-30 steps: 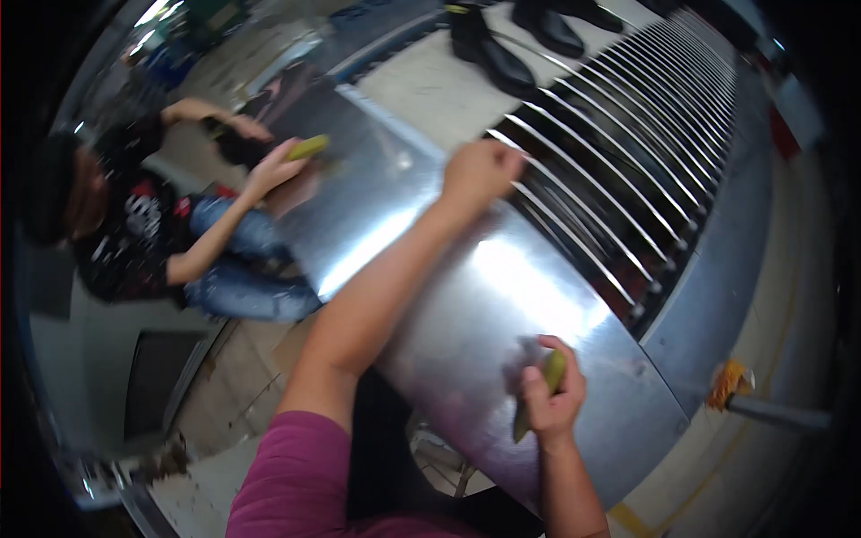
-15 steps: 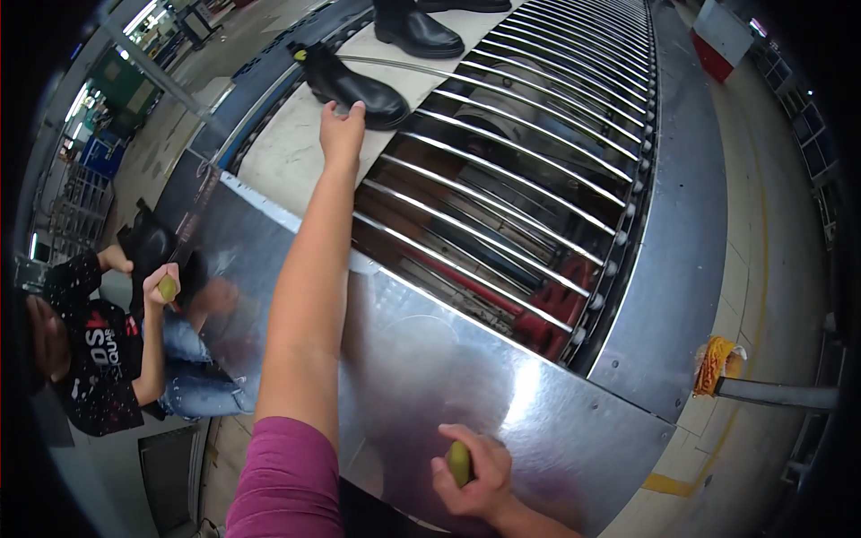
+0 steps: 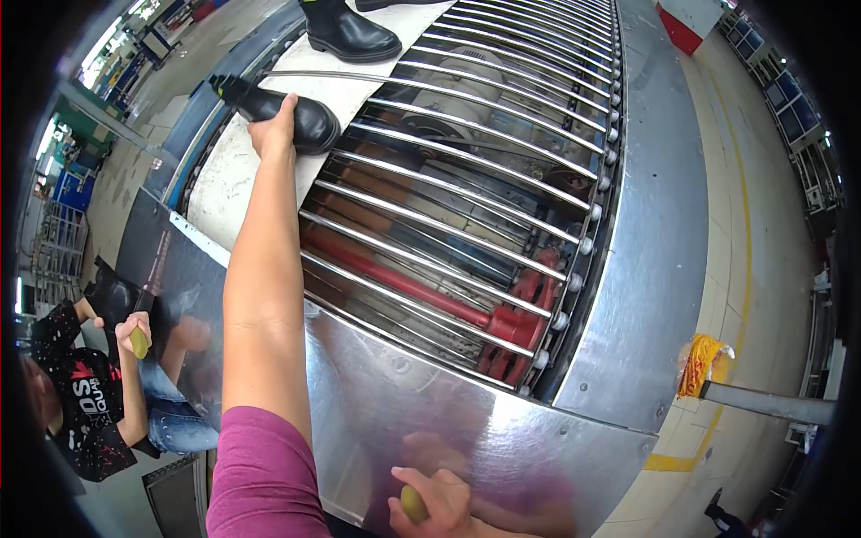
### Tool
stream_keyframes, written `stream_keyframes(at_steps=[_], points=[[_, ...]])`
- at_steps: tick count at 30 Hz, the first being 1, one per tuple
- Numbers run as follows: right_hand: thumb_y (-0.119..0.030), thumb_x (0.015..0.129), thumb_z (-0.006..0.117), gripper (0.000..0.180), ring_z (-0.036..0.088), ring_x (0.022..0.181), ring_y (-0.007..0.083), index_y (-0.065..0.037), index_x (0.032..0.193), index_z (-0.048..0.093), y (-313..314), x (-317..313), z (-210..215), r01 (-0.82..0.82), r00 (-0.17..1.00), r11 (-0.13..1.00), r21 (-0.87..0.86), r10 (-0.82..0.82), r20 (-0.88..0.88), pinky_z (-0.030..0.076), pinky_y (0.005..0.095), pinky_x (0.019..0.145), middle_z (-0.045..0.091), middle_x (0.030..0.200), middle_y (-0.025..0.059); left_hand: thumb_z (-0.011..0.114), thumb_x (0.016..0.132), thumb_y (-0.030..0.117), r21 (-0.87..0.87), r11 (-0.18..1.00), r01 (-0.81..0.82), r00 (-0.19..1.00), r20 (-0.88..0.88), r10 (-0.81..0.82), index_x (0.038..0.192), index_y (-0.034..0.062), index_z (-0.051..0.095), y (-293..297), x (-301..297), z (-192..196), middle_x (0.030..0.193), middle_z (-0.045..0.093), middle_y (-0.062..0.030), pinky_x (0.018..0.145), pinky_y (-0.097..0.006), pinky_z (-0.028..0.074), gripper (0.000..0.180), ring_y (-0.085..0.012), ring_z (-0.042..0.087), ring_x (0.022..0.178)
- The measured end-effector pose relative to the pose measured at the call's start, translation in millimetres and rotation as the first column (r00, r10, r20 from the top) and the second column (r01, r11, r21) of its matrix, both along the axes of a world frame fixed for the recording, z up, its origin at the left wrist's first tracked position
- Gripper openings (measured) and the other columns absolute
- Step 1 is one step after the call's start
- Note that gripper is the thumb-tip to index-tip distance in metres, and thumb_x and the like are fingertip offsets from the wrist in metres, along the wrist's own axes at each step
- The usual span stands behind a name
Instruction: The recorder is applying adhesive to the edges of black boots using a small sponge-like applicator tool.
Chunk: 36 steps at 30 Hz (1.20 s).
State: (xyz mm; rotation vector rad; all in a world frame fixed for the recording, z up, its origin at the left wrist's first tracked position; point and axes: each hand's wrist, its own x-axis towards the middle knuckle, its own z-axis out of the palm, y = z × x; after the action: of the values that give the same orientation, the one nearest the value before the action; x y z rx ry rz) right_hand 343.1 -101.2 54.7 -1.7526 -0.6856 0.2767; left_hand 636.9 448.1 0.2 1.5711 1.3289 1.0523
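Observation:
My left arm reaches far forward, and my left hand [image 3: 272,134] is closed on a black ankle boot [image 3: 314,124] by its side. The boot leans over above a white strip [image 3: 235,179] along the left side of a roller conveyor; its toe points right. Behind it another black boot [image 3: 354,36] stands upright on the strip, with part of a third beyond. Near the lower edge, over a shiny metal table, my right hand [image 3: 446,502] is closed round a small olive-green rounded piece [image 3: 413,504], perhaps a handle. Whatever else that hand holds is hidden.
Metal rollers [image 3: 466,224] have wide gaps, with red machine parts [image 3: 511,327] below. The metal table [image 3: 386,377] lies before me. At left sits a co-worker [image 3: 99,386] holding a black boot and a similar olive-green piece. A bar with yellow wrapping [image 3: 700,368] juts in at right.
My left hand, which was touching the boot's toe, now grips its side, and the boot has tipped over. The view has shifted. My right hand still holds the olive-green piece.

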Motion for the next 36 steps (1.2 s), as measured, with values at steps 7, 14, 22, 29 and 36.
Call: stream_keyframes(at_steps=[7, 14, 22, 29, 36], points=[[-0.011, 0.081, 0.074, 0.052, 0.057, 0.056, 0.0259, 0.002, 0.129, 0.061, 4, 14, 0, 0.015, 0.991, 0.999, 0.039, -0.02, 0.134, 0.045, 0.0387, 0.054, 0.065, 0.076, 0.0085, 0.078, 0.089, 0.033, -0.239, 0.82, 0.52, 0.639, 0.746, -0.188, 0.126, -0.0017, 0.064, -92, -83, 24, 0.116, 0.071, -0.0126, 0.091, -0.036, 0.057, 0.053, -0.0241, 0.071, 0.1], [-0.011, 0.093, 0.066, 0.048, 0.066, 0.067, 0.0197, 0.003, 0.138, 0.055, -6, 5, -7, 0.02, 0.996, 0.997, 0.077, -0.014, -0.089, 0.053, 0.031, 0.062, 0.068, 0.089, 0.0153, 0.051, 0.1, 0.063, -0.111, 0.56, 0.821, 0.256, 0.948, -0.187, 0.143, -0.0015, 0.052, -288, -273, 82, 0.119, 0.068, -0.0198, 0.09, -0.041, 0.057, 0.077, -0.0265, 0.068, 0.102], [-0.015, 0.101, 0.062, 0.049, 0.053, 0.059, 0.0078, -0.007, 0.147, 0.05, -12, 14, -1, -0.109, 0.83, 0.967, 0.228, 0.215, -0.515, 0.046, 0.0233, 0.056, 0.058, 0.074, -0.0001, 0.054, 0.094, 0.07, -0.426, 0.607, 0.671, 0.52, 0.854, 0.024, 0.137, 0.0011, 0.054, -435, -399, 69, 0.121, 0.066, -0.0137, 0.088, -0.036, 0.056, 0.081, -0.0232, 0.068, 0.099], [-0.027, 0.095, 0.072, 0.039, 0.064, 0.08, 0.0114, -0.006, 0.127, 0.067, -26, 1, 5, -0.016, 0.944, 1.0, 0.025, 0.024, -0.33, 0.052, 0.028, 0.076, 0.071, 0.088, 0.005, 0.072, 0.094, 0.019, -0.23, 0.81, 0.54, 0.545, 0.829, -0.128, 0.136, -0.0014, 0.053, -458, -409, 55, 0.128, 0.062, -0.0098, 0.101, -0.034, 0.047, 0.05, -0.0202, 0.061, 0.114], [-0.045, 0.102, 0.061, 0.06, 0.053, 0.058, 0.0115, -0.007, 0.146, 0.048, -22, 58, 57, 0.18, 0.924, 0.94, 0.29, -0.06, -0.378, 0.048, 0.0299, 0.056, 0.051, 0.068, 0.0015, 0.07, 0.096, 0.022, -0.036, 0.867, 0.496, 0.727, 0.563, -0.393, 0.12, -0.0057, 0.061, -448, -405, 45, 0.115, 0.066, -0.0106, 0.096, -0.032, 0.046, 0.038, -0.0184, 0.061, 0.105]])
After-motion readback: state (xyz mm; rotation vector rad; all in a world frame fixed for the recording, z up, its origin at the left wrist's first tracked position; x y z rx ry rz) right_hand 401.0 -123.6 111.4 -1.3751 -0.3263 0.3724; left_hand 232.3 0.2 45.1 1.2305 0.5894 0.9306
